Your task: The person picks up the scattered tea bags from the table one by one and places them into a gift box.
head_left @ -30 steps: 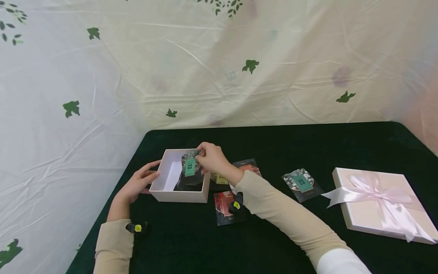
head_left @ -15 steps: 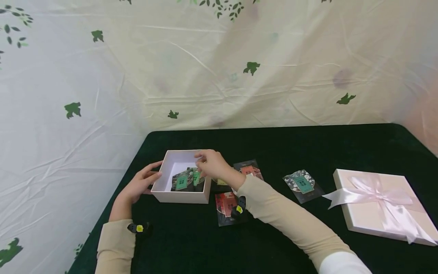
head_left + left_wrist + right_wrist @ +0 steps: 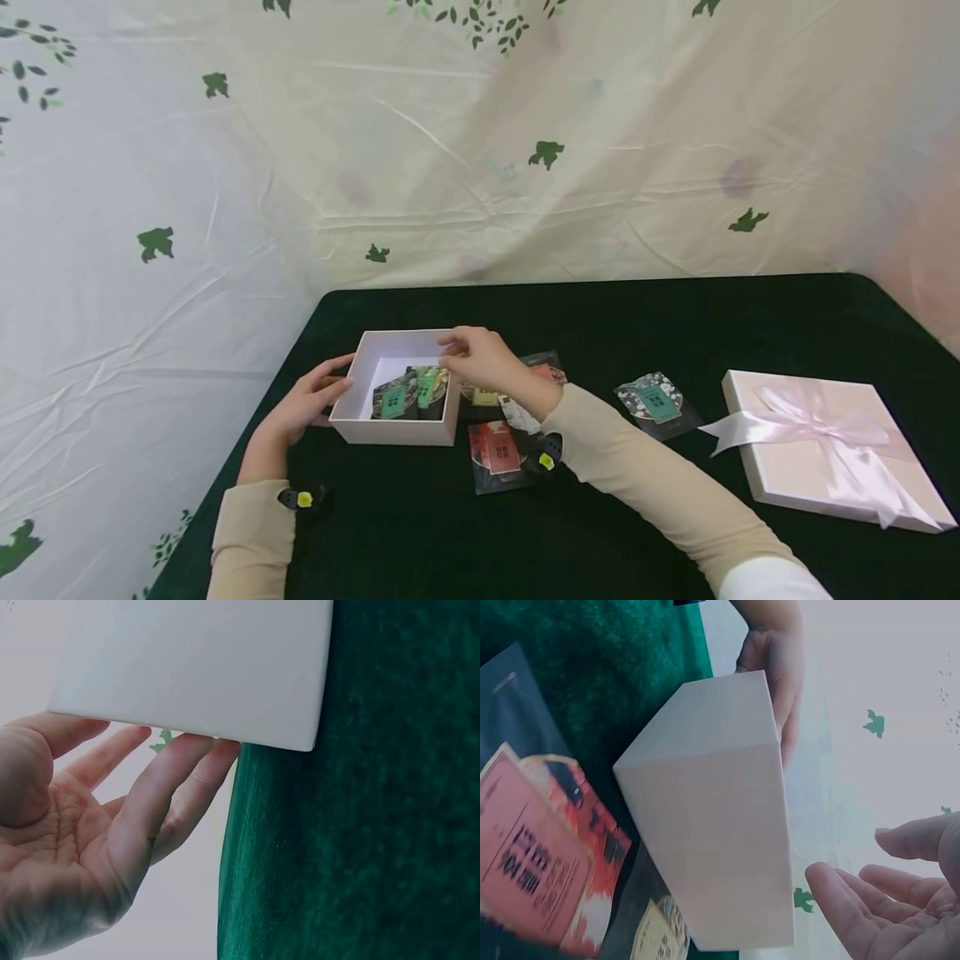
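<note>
A pale open box sits on the dark green cloth. Inside it lie two flat dark packets with green labels, the left packet beside the right packet. My left hand rests its fingertips against the box's left side, its fingers only gently bent, as the left wrist view shows on the box wall. Over the box's right edge hovers my right hand. The right wrist view shows its fingers loosely extended, apart from the box, with nothing in them.
Right of the box lie more packets: a red one, one with a yellow label and a coral one, partly behind my arm. Farther right are a green-labelled packet and a pale lid with a pink bow.
My right hand has let the green-labelled packet go into the box and drawn slightly to the right, off the interior. The left hand stays at the box's side.
</note>
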A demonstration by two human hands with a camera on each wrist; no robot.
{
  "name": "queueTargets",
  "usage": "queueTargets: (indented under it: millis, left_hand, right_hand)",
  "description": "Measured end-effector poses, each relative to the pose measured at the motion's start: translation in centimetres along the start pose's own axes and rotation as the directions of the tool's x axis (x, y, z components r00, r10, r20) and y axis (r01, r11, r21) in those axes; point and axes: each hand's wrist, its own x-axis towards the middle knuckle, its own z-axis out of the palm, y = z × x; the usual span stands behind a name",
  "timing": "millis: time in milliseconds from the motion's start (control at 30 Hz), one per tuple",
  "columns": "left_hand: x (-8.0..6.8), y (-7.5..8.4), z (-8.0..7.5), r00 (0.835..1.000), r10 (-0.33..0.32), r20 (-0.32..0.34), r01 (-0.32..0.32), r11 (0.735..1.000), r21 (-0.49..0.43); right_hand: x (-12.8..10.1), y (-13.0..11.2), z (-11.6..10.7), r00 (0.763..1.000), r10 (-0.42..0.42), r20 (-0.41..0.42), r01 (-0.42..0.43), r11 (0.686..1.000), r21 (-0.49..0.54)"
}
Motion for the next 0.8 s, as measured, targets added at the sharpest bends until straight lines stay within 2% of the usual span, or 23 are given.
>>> queueTargets:
  millis: [233,600,800]
  left_hand:
    - [-0.3,-0.2,0.3,1.0,0.002,0.006,-0.002,1.0,0.005]
    - [-0.2,-0.1,0.4,0.999,0.006,-0.037,-0.006,1.0,0.011]
    - [-0.3,0.4,0.7,0.997,0.024,-0.069,-0.021,0.998,0.054]
  right_hand:
    - [-1.3,0.6,-1.7,1.0,0.009,-0.03,-0.01,0.998,-0.061]
    - [-3.2,2.0,-4.8,0.996,0.029,-0.084,-0.038,0.994,-0.104]
    - [-4.6,2.8,-6.3,0.993,0.064,-0.104,-0.076,0.99,-0.118]
